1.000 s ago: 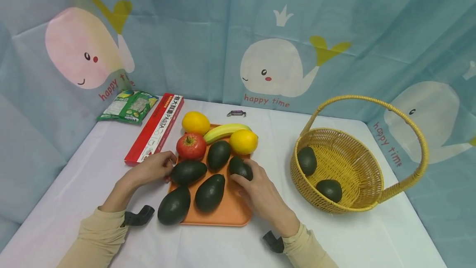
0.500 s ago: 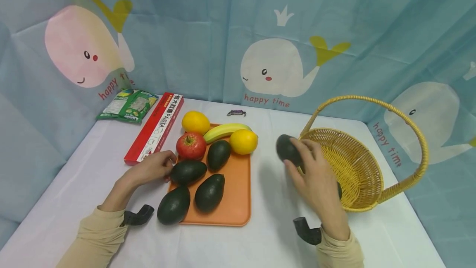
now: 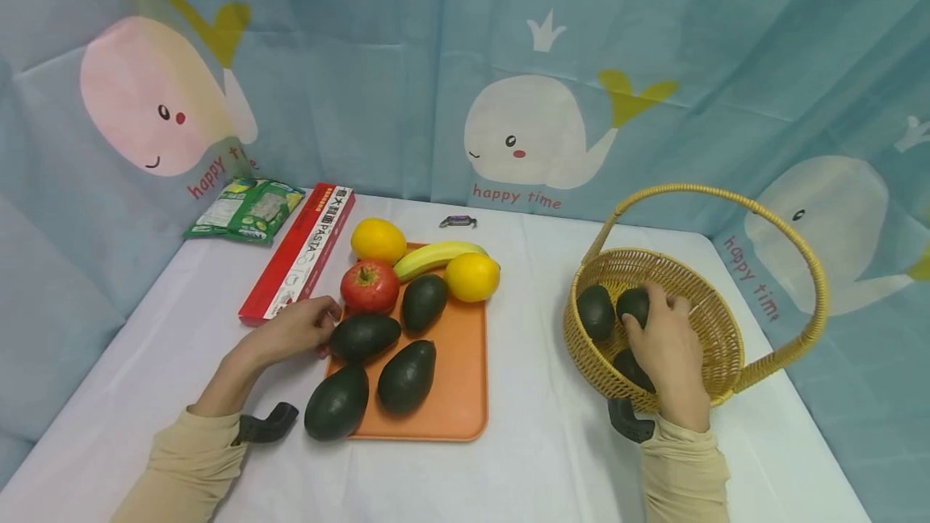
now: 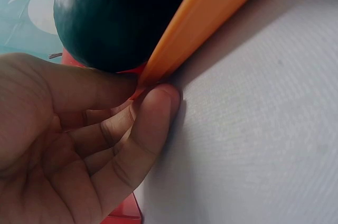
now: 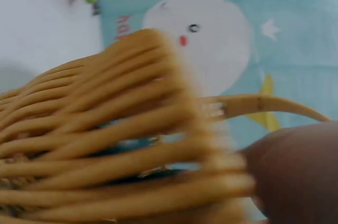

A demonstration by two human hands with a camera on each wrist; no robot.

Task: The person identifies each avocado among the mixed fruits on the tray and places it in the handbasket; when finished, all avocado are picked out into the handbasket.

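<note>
My right hand (image 3: 668, 349) is down inside the yellow wicker basket (image 3: 581, 345), holding a dark green avocado (image 3: 632, 305). Two other avocados lie in there, one (image 3: 596, 313) at the left wall and one (image 3: 630, 370) partly under the hand. At the orange tray (image 3: 462, 378), my left hand (image 3: 294, 333) pinches the left edge, thumb above and fingers beneath, as the left wrist view shows. Several avocados (image 3: 407, 378) are on the tray, one overhanging its front left corner, with a red apple (image 3: 369, 287) behind them. The basket weave hides the right hand's fingers in the right wrist view.
Two yellow lemon-like fruits (image 3: 472, 278) and a banana (image 3: 439, 259) sit at the tray's back. A red pasta box (image 3: 298, 257) and green snack bag (image 3: 247, 211) lie back left. A wrapped candy (image 3: 458, 221) is behind the tray. The basket's tall handle (image 3: 785, 236) arches over it.
My right hand has taken an avocado from the tray's right side and carried it rightward, down into the basket. The left hand has stayed at the tray edge.
</note>
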